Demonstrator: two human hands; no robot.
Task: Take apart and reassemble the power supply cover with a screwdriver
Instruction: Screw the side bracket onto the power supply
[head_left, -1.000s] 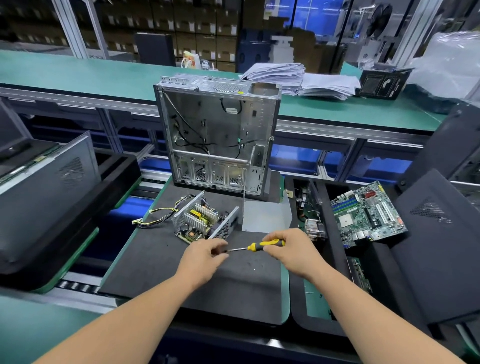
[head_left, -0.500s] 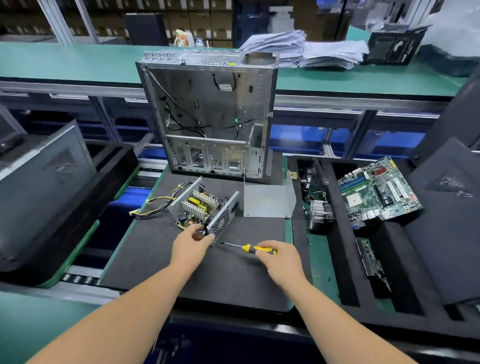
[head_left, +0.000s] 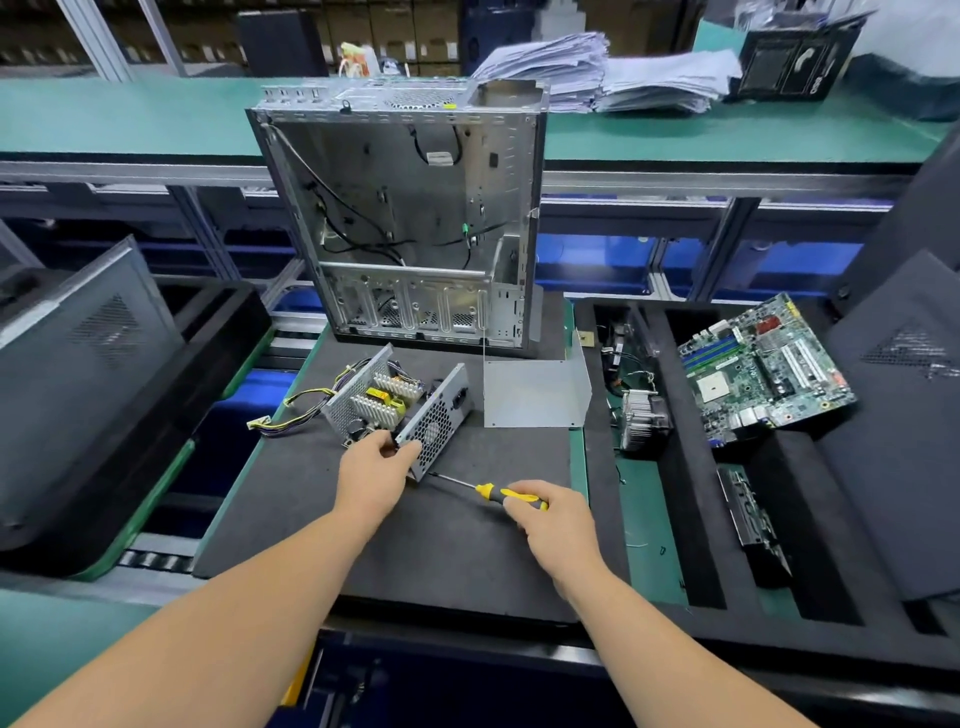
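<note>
A: Where is the open grey metal power supply (head_left: 397, 408) with its bare circuit board and heat sinks?

B: On the dark foam work mat (head_left: 441, 545), just in front of the upright silver computer case (head_left: 405, 218), whose side is open. Its perforated end panel faces the person, and a bundle of yellow and black wires (head_left: 298, 408) trails off its left side.

A: And the hands?

B: The left hand (head_left: 376, 475) grips the near corner of the power supply, thumb and fingers curled round the edge of the perforated panel. The right hand (head_left: 553, 525) has its fingers closed round the yellow and black handled screwdriver (head_left: 488, 491). The shaft lies low over the mat, its tip pointing at the bottom corner of the panel; whether it touches I cannot tell.

A: The cover?

B: A bent grey sheet-metal cover (head_left: 535, 392) stands on the mat just right of the power supply, apart from it.

A: Further out?

B: A green motherboard (head_left: 763, 369) and a finned metal cooler (head_left: 641, 418) sit in a black foam tray (head_left: 685, 519) to the right. Stacks of paper (head_left: 613, 73) lie on the green bench behind.
</note>
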